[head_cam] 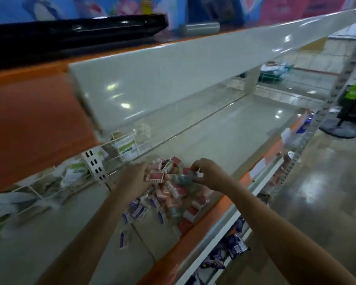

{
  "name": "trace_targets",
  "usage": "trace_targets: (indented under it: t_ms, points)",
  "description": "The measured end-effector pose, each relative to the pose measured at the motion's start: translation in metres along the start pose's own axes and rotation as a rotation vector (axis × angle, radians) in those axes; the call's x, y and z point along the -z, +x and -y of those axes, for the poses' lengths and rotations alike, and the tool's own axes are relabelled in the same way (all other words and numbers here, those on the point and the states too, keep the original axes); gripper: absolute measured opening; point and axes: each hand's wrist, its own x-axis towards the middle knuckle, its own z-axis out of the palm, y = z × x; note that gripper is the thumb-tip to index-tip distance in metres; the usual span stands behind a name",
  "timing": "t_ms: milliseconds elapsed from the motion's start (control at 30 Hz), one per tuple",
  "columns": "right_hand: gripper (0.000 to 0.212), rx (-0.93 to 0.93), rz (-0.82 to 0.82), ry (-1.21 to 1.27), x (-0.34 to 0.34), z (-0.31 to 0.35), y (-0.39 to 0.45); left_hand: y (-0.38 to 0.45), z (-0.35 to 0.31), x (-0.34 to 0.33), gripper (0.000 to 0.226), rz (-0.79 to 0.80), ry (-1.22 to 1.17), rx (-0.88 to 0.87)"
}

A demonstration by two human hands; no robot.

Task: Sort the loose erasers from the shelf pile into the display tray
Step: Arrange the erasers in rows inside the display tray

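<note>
Both our arms reach out over the pale shelf (224,128), hands working at the far end of the pile (167,200). The pile of small boxed erasers lies on the shelf near its orange front edge (195,225), red-and-white boxes mixed with purple-and-white ones and a few clear wrappers. One purple box (123,239) sits apart from the rest, nearer to us. Our left hand (135,175) holds a small tray (159,169) of red-faced erasers just above the pile's far end; its fingers are curled round the tray's left side, though blur hides the exact grip. Our right hand (206,171) is beside it, fingers bent, thumb and fingertips pinching a small white piece (199,174); we cannot tell what it is. The two hands are close but not touching. Behind the left hand a white wire rack (103,157) stands against the shelf's back, with green-and-white packets (125,148) in it. More pale packets (12,200) lie blurred along the left. Above, the upper shelf carries a black tray (74,36) and a grey roll (198,28), with bright packaging behind. The shelf below holds dark purple packets (234,241). To the right, glossy floor (317,192) and a round stand base (338,128).
</note>
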Motion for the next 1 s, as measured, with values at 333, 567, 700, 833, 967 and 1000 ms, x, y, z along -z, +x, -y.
trace_targets:
  t_ms: [333,567,700,833,967,1000]
  points:
    - [0.025,0.123,0.040,0.482,0.009,0.007,0.002,-0.023,-0.001,-0.013,0.040,-0.091,-0.227,0.175]
    - [0.033,0.190,0.231,0.867,0.001,0.048,-0.009,-0.092,-0.005,0.008,0.016,-0.204,-0.355,0.260]
    - [0.034,0.272,0.302,0.951,-0.007,0.081,-0.021,-0.141,0.000,0.020,0.006,-0.263,-0.462,0.434]
    - [0.040,0.343,0.394,0.949,-0.025,0.120,-0.033,-0.192,0.009,0.022,0.020,-0.407,-0.756,0.667]
    - [0.038,0.371,0.522,1.030,-0.045,0.168,-0.060,-0.255,0.010,0.028,0.015,-0.578,-0.958,0.846]
    - [0.037,0.381,0.559,1.041,-0.051,0.184,-0.072,-0.277,0.010,0.030,0.013,-0.622,-0.982,0.877]
